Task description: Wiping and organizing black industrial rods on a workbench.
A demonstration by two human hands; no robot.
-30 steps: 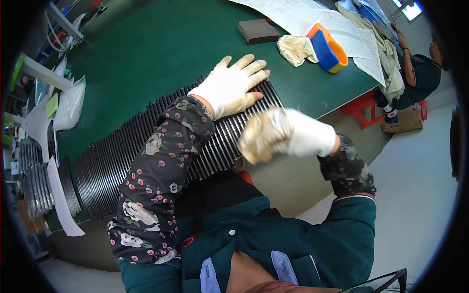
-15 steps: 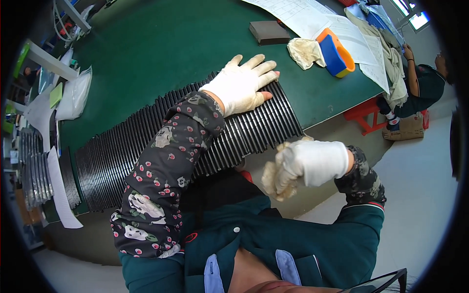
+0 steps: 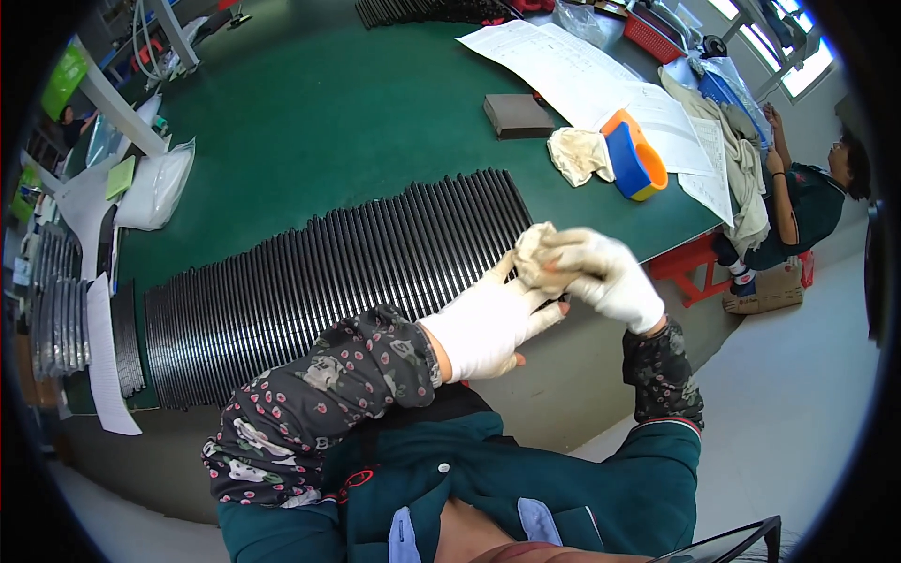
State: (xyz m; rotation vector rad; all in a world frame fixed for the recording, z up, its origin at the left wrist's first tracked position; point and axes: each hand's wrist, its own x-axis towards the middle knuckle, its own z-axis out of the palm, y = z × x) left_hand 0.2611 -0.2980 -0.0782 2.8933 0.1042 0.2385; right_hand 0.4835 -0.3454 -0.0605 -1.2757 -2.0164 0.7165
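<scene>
A long row of thin black rods (image 3: 310,272) lies side by side across the front of the table. My left hand (image 3: 488,324), in a white glove with bare fingertips, lies over the near right end of the row, its fingers stretched out to the right. Beside those fingers, my gloved right hand (image 3: 610,277) is closed around a crumpled cream cloth (image 3: 535,255). The cloth overlaps the left fingertips in the picture; whether it touches the rods cannot be told.
On the green table (image 3: 310,122) are a grey-brown block (image 3: 519,116), another cream cloth (image 3: 578,156), a blue, orange and yellow tape dispenser (image 3: 638,159) and paper sheets (image 3: 563,75). Plastic bags (image 3: 160,192) lie left. A seated person (image 3: 807,216) is at the right.
My left hand has come nearer to me, off the far part of the rods to their near right end. My right hand has brought the cloth up from below the table edge beside it.
</scene>
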